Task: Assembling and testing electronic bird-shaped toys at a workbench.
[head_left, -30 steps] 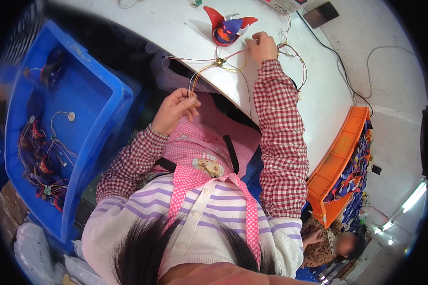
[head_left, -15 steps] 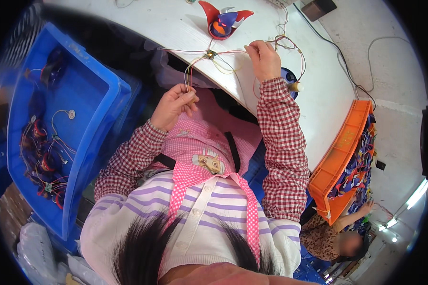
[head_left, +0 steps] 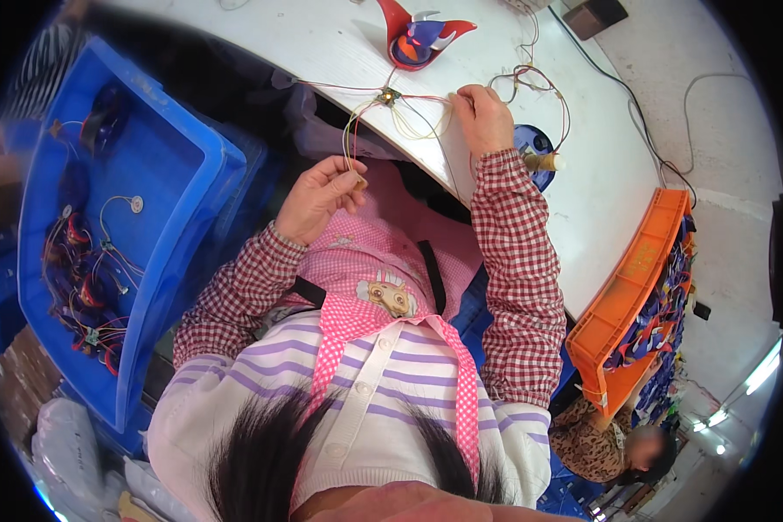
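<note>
A small green circuit board [head_left: 388, 96] with thin red, yellow and dark wires fanning out from it lies near the edge of the white table [head_left: 574, 235]. In front of the table edge, my left hand [head_left: 320, 198] pinches a bundle of these wires [head_left: 348, 143]. A small brownish piece shows at its fingertips, too small to name. Over the tabletop, my right hand [head_left: 485, 120] is closed, thumb and forefinger together at the end of the red wires stretching right from the board. Behind the board stands a red, purple and white toy shell [head_left: 422, 36] with pointed wings.
On my left, a deep blue bin [head_left: 170, 196] holds several wired toy parts [head_left: 87, 291]. A round blue object [head_left: 535, 148] with a tan stub sits right of my right hand, near looped wires [head_left: 539, 83]. An orange crate [head_left: 626, 287] of toy parts stands right; a co-worker [head_left: 596, 439] is beyond.
The view has shifted slightly. Both hands keep nearly the same places on the wires. The co-worker's arm, stretched out by the orange crate before, has moved.
</note>
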A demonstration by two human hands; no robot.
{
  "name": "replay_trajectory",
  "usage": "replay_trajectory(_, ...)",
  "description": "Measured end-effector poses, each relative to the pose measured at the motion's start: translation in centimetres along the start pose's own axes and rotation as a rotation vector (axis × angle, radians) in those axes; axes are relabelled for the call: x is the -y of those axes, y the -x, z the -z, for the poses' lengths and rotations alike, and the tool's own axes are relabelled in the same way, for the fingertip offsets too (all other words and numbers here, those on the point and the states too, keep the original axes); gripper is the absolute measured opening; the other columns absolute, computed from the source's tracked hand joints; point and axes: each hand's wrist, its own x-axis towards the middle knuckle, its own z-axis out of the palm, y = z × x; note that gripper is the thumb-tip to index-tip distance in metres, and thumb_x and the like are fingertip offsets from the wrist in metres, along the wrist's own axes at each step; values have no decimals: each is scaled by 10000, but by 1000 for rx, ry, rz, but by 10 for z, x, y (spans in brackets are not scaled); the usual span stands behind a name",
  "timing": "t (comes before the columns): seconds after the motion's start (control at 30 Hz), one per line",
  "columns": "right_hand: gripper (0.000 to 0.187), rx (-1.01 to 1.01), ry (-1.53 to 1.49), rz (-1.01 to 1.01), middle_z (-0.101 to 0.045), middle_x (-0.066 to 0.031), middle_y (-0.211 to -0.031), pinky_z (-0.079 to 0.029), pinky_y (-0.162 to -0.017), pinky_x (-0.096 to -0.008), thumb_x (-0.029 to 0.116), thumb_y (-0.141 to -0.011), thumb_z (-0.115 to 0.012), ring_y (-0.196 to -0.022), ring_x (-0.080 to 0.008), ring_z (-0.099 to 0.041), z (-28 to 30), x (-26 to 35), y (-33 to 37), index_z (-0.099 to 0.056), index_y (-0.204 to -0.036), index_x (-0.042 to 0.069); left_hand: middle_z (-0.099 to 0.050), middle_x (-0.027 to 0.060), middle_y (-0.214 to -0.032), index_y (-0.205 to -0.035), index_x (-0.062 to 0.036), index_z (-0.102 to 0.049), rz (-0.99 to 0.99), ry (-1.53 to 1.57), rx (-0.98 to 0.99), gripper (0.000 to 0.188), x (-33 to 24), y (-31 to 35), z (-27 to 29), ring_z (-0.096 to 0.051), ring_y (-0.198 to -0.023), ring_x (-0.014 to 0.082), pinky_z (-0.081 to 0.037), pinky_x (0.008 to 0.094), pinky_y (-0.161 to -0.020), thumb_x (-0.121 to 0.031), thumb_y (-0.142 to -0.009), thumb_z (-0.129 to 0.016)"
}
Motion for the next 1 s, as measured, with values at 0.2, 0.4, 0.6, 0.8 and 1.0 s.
replay_trajectory(0.2, 202, 38, -18, -65, -614, -86, -883, -484, -685, -299, 210, -858, -612, -756, -223, -587, 1, 5, 0, -650, -952, 35, -584, 83, -879, -1071, -3, -530, -109, 7, -86, 211, 6, 5, 10, -579, -660, 112, -450, 181, -537, -29, -867, -577)
replay_trajectory(0.4, 225, 40, 71, -104, -585, -99, -933, -485, -692, -313, 228, -859, -610, -780, -218, -582, 3, 9, 2, -647, -978, 42, -587, 84, -872, -1063, 9, -535, -366, -83, -195, 236, 9, 10, 2, -576, -664, 116, -456, 191, -538, 17, -833, -586)
replay_trajectory(0.6, 231, -183, 315, 176, -556, -105, -952, -480, -690, -321, 196, -835, -636, -793, -205, -572, -6, 4, 5, -629, -1003, 37, -599, 89, -876, -1071, 23, -542, -235, -166, -83, 235, 1, 10, -5, -569, -639, 117, -464, 202, -531, 16, -837, -565)
replay_trajectory(0.8, 228, -27, -257, 311, -565, -83, -866, -457, -611, -264, 47, -776, -649, -684, -186, -549, 18, 59, 43, -597, -996, 22, -614, 98, -869, -1057, 34, -568, -200, -158, -132, 215, -7, 12, -11, -556, -602, 116, -470, 204, -529, 2, -848, -532)
replay_trajectory(1.0, 167, 251, -441, 491, -556, -76, -834, -450, -585, -263, 16, -763, -622, -637, -197, -539, 10, 88, 79, -585, -924, 38, -627, 100, -809, -1013, 40, -598, -153, -319, -102, 196, -15, 6, -13, -545, -574, 110, -461, 189, -522, 11, -842, -507)
